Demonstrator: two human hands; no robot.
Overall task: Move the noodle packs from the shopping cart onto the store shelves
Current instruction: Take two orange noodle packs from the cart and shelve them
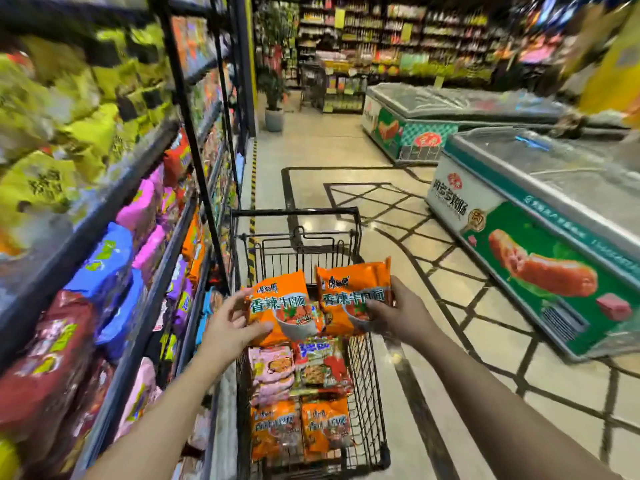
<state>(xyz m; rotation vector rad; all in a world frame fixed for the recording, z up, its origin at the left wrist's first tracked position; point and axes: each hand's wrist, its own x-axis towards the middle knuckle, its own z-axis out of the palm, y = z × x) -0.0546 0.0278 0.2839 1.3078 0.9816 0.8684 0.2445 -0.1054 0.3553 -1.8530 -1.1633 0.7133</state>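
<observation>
Left of frame: dark metal store shelves (152, 306), stocked w/ yellow, pink, blue, red packs, blurred. Our left hand (227, 329) pinches an orange plastic noodle pack (277, 306) betw thumb and fingers (239, 299), held above the black wire shopping cart (367, 393). Right hand (398, 315) grips a second orange noodle pack (353, 289), fingers curled round its edge. We judge task mid-way: pink, red, orange packs left in cart. Far right: green-sided chest freezers (519, 258).

Single head-worn wide-angle view, facing forward and down the aisle. Cart (304, 341) close below; shelves (114, 237) at left, near.
</observation>
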